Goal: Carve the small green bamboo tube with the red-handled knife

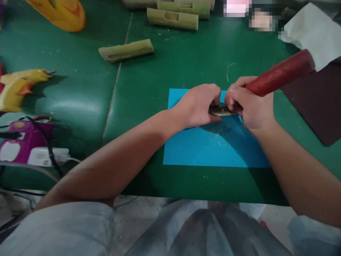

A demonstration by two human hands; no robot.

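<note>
My left hand [198, 105] is closed on a small greenish bamboo piece [221, 111], pressing it down on a blue sheet [213, 147]. Right beside it, my right hand [250, 106] grips the red wooden handle [279, 73] of a tool; the handle slants up to the right, and the tool's working end is hidden between the hands, at the bamboo piece. Small shavings lie on the blue sheet below the hands.
On the green table [80, 92] lie a cut bamboo section [126, 51] and more bamboo pieces [173, 17] at the back. A yellow glue gun [18, 87] and a purple box [23, 140] with cables sit left. A dark board [317, 103] and white paper [314, 32] are right.
</note>
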